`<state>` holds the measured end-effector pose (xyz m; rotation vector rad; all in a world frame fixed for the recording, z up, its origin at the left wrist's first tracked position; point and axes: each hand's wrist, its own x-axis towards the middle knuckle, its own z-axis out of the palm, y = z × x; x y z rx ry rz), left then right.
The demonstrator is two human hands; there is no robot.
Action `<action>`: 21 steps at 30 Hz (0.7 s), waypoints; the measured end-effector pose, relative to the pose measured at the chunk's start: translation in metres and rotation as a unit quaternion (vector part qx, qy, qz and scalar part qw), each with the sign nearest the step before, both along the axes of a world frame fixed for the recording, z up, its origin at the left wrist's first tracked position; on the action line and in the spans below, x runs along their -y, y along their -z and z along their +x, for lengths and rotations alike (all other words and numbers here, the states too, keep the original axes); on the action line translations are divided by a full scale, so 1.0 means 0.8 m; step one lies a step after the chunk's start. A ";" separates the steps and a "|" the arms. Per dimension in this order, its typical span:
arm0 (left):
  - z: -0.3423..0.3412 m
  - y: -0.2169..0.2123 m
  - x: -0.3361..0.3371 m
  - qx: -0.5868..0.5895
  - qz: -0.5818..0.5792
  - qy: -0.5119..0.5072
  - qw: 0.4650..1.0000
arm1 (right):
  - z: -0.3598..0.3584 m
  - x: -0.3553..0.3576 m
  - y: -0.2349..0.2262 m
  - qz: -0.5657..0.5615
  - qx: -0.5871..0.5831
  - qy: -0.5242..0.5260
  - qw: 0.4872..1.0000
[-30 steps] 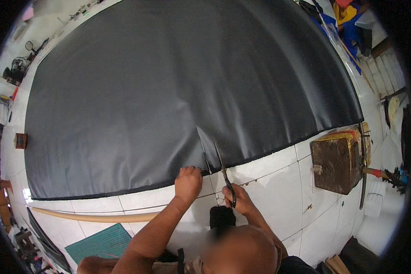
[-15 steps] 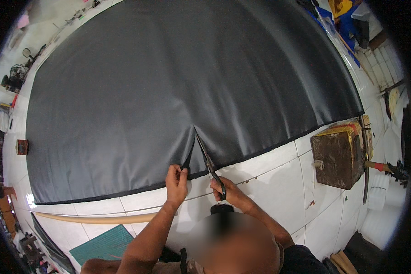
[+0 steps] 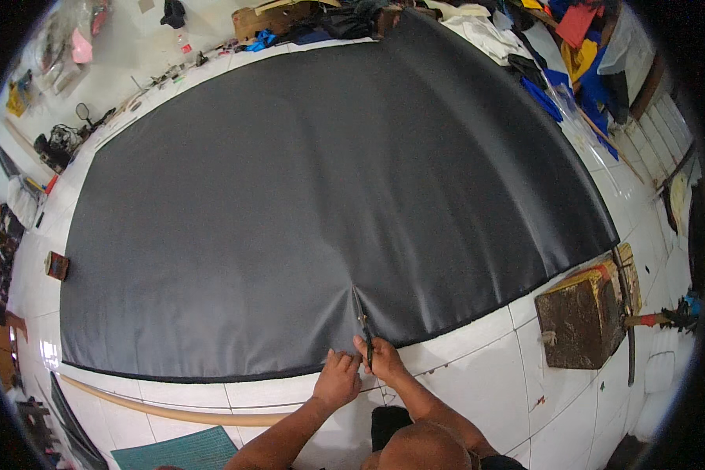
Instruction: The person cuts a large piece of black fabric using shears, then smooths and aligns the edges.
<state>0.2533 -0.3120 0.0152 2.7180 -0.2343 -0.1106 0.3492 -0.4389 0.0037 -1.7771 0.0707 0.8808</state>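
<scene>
A very large black leather-like sheet (image 3: 235,211) lies spread over the white tiled floor. My right hand (image 3: 384,361) is closed round the handles of black-handled scissors (image 3: 362,319). Their blades point away from me into a short slit running in from the sheet's near edge, and the material rises in a small peak at the slit's far end. Just left of the scissors, my left hand (image 3: 338,379) has its fingers bent over the sheet's near edge, pinching it. Its fingertips are partly hidden. The two hands are close together.
A brown worn block (image 3: 576,317) stands by the sheet's right corner. A long tan tube (image 3: 180,411) and a green cutting mat (image 3: 176,450) lie at the near left. By the left edge sits a small tin (image 3: 56,265). Piled cloth (image 3: 478,35) lies at the far side.
The view has tilted up, so more of the far side shows. My left hand has come closer to the right one, and the slit's gap looks narrower, with the scissor blades closer together.
</scene>
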 end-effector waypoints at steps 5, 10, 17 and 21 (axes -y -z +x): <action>-0.011 -0.001 0.022 -0.010 0.106 -0.025 0.994 | -0.001 -0.008 0.014 -0.003 0.038 -0.004 0.999; -0.016 0.001 0.025 -0.038 0.090 -0.046 0.994 | -0.002 -0.006 0.024 0.011 0.100 0.007 0.995; -0.022 0.013 0.021 -0.079 0.090 -0.026 0.992 | 0.007 -0.016 0.032 0.028 0.085 -0.014 0.996; -0.015 -0.001 0.026 -0.078 0.067 -0.037 0.994 | 0.051 -0.039 -0.019 0.032 0.013 0.005 0.999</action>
